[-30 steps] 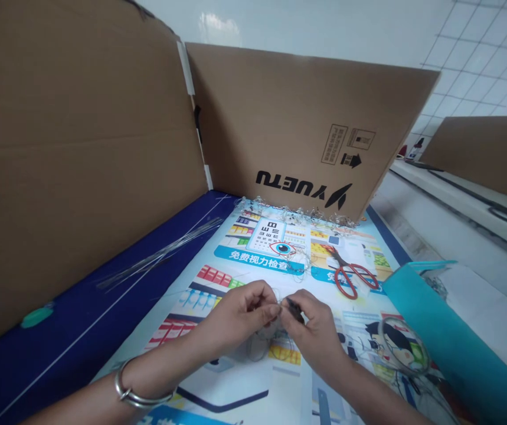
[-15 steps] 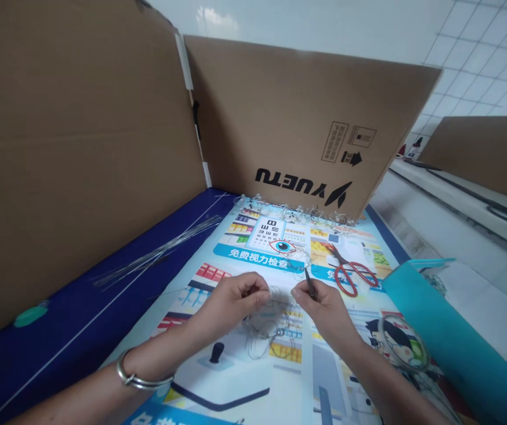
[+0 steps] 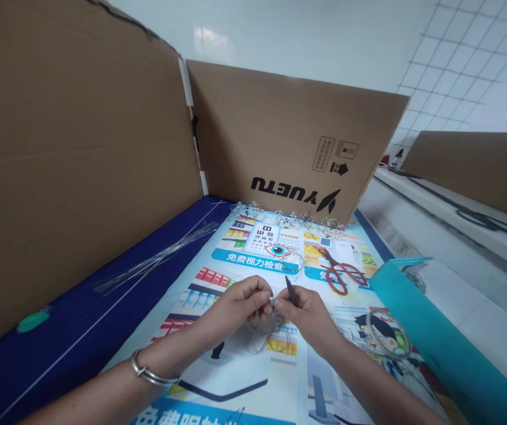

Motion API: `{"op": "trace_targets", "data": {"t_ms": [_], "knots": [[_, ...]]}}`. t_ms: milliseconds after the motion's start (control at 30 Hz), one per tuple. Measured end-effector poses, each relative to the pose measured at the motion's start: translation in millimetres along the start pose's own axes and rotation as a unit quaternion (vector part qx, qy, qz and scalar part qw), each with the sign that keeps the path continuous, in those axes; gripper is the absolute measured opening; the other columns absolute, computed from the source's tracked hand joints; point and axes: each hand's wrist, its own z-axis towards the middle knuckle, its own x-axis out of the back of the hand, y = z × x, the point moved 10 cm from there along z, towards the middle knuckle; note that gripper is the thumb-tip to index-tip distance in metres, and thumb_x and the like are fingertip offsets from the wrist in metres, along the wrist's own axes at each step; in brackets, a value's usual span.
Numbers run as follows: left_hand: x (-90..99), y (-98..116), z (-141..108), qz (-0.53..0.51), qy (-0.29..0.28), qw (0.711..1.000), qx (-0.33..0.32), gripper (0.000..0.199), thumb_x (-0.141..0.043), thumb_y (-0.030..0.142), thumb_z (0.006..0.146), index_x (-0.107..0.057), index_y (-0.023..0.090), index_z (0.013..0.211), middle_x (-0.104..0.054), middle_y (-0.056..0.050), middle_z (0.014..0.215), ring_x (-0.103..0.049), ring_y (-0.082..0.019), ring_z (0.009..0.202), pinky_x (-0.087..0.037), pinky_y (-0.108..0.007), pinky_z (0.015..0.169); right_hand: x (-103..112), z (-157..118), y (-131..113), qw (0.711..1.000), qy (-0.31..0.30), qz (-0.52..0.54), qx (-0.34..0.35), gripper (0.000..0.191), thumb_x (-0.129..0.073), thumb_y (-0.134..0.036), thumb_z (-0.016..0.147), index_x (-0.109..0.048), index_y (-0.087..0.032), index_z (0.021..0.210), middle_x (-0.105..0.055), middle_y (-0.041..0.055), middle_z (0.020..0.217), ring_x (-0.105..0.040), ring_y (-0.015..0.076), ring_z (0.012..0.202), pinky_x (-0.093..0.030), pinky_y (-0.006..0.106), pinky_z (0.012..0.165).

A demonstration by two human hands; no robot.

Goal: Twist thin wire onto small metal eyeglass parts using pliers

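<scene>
My left hand (image 3: pixel 245 300), with a silver bangle at its wrist, is closed in a pinch on thin wire. My right hand (image 3: pixel 308 310) has a dark, pointed tool (image 3: pixel 291 290) tucked in its fingers, tip up and forward; its exact kind is hard to tell. Both hands' fingertips nearly meet at a small pale piece (image 3: pixel 272 298), too small to make out. Below them, a loose tangle of fine wire (image 3: pixel 259 341) hangs or lies over the printed sheet; which one I cannot tell.
Red-handled scissors (image 3: pixel 337 280) lie beyond my right hand. Thin wire lengths (image 3: pixel 160 257) rest on the blue cloth at left. A wire coil (image 3: pixel 388 333) and a teal box (image 3: pixel 439 330) are at right. Cardboard walls (image 3: pixel 280 130) stand behind and left, with clear-looking twisted pieces (image 3: pixel 288 219) along the back.
My hands have come closer together, the right moving left until the fingertips nearly touch. The dark tool stays in my right hand, now pointing more to the left. The view has shifted slightly.
</scene>
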Motion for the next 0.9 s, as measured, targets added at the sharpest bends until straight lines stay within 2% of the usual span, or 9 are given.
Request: {"op": "trace_targets", "data": {"t_ms": [100, 333, 567, 667, 767, 900], "knots": [[-0.8, 5.4, -2.8, -0.039, 0.002, 0.999, 0.003, 0.027, -0.042, 0.040, 0.088, -0.049, 0.015, 0.084, -0.059, -0.002, 0.072, -0.050, -0.010, 0.058, -0.034, -0.020, 0.052, 4.1, -2.6, -1.6, 1.000, 0.020, -0.018, 0.005, 0.017, -0.055, -0.033, 0.076, -0.054, -0.016, 0.075, -0.050, -0.0018, 0.064, -0.043, 0.0101, 0.059, -0.037, 0.023, 0.056], [-7.4, 2.8, -7.0, -0.051, -0.014, 0.998, 0.025, 0.023, -0.062, 0.032, 0.076, -0.048, 0.014, 0.079, -0.056, 0.001, 0.064, -0.048, -0.008, 0.055, -0.031, -0.018, 0.048, 3.9, -9.3, -16.2, 0.991, 0.039, -0.122, 0.049, 0.016, -0.050, -0.032, 0.078, -0.052, -0.017, 0.073, -0.047, -0.0029, 0.061, -0.041, 0.0098, 0.057, -0.034, 0.022, 0.052], [-5.5, 0.4, -7.2, -0.110, 0.002, 0.994, 0.008, 0.019, -0.063, 0.025, 0.075, -0.047, 0.015, 0.077, -0.049, 0.005, 0.057, -0.041, -0.005, 0.049, -0.030, -0.017, 0.048, 2.7, -11.9, -35.8, 0.967, 0.049, -0.220, 0.121, 0.004, -0.057, -0.019, 0.069, -0.054, -0.019, 0.066, -0.051, -0.0011, 0.069, -0.044, 0.0137, 0.070, -0.033, 0.026, 0.066], [-5.2, -0.6, -6.6, -0.121, -0.007, 0.993, 0.016, 0.019, -0.061, 0.027, 0.077, -0.046, 0.016, 0.079, -0.050, 0.004, 0.059, -0.041, -0.006, 0.049, -0.030, -0.018, 0.048, 4.3, -11.0, -37.6, 0.963, 0.056, -0.242, 0.105, 0.006, -0.056, -0.022, 0.071, -0.054, -0.019, 0.068, -0.052, -0.0014, 0.069, -0.046, 0.0132, 0.070, -0.034, 0.024, 0.065], [4.8, -1.2, -4.2, -0.079, 0.008, 0.997, 0.010, 0.016, -0.054, 0.030, 0.081, -0.046, 0.016, 0.080, -0.053, 0.002, 0.065, -0.044, -0.008, 0.052, -0.032, -0.019, 0.048, 13.6, -9.9, -30.6, 0.964, 0.078, -0.247, 0.052, 0.014, -0.052, -0.031, 0.076, -0.053, -0.019, 0.070, -0.051, -0.0022, 0.067, -0.045, 0.0118, 0.063, -0.035, 0.022, 0.059], [27.8, 4.7, 1.3, 0.087, 0.061, 0.993, -0.054, 0.004, -0.050, 0.020, 0.079, -0.051, 0.017, 0.076, -0.053, 0.002, 0.066, -0.046, -0.010, 0.059, -0.034, -0.021, 0.053, 27.2, -12.2, -14.3, 0.959, 0.099, -0.264, 0.005, 0.020, -0.050, -0.035, 0.078, -0.051, -0.018, 0.067, -0.048, -0.0030, 0.060, -0.043, 0.0111, 0.057, -0.032, 0.021, 0.052]]}}
